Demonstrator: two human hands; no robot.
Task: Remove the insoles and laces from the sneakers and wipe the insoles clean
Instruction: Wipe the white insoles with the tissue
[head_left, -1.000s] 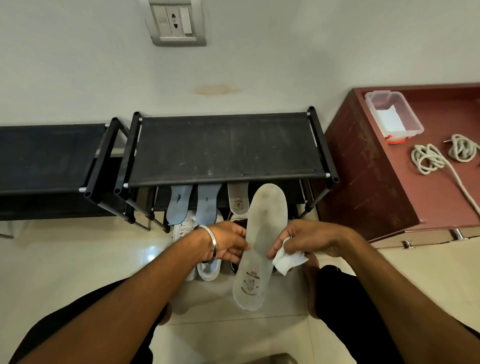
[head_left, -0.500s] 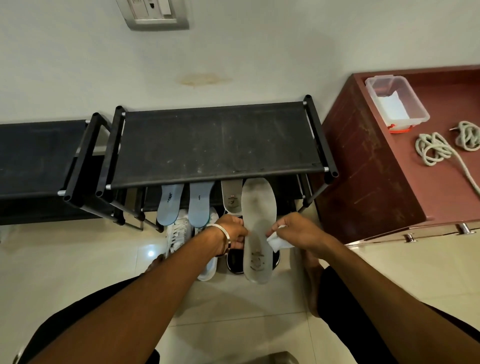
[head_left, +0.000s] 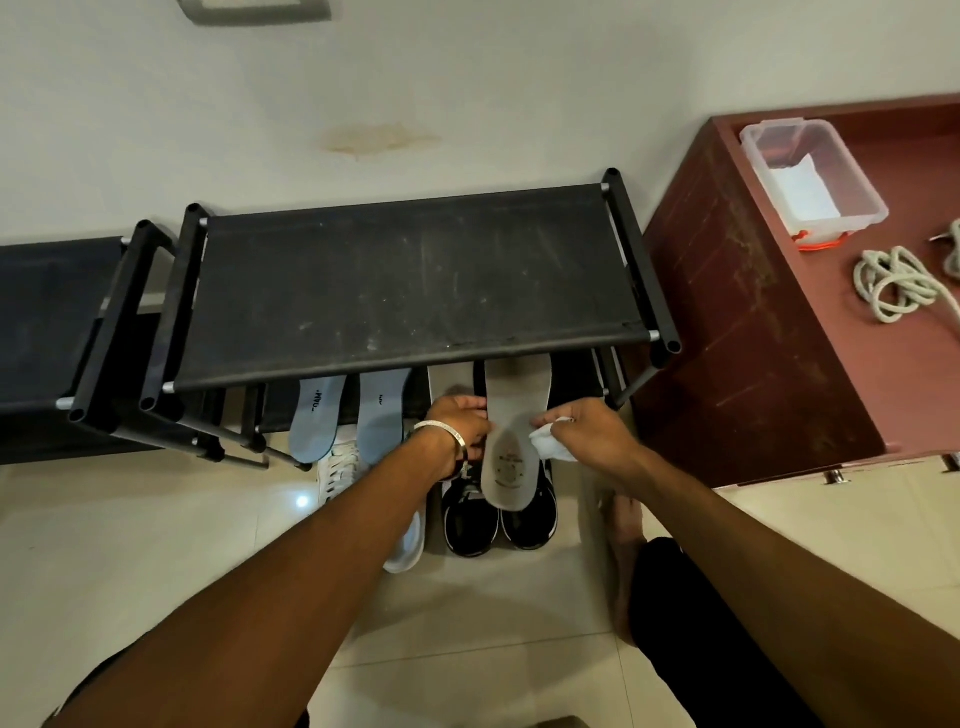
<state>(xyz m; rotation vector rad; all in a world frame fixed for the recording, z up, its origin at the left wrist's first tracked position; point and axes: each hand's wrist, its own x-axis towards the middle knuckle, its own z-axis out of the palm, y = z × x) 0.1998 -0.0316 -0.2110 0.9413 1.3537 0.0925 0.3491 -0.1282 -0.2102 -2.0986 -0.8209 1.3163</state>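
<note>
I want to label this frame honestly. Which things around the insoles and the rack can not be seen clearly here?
Head view only:
- Grey insole: its toe end is hidden under the black rack.
- Third leaning insole: mostly behind the left hand.
- White wipe: partly covered by the right hand.
- Print on the grey insole: too small to read.
- Laces: cut off by the right edge.

Probably home entryway: black shoe rack (head_left: 415, 280), tiled floor (head_left: 130, 545), red cabinet (head_left: 753, 322).
</note>
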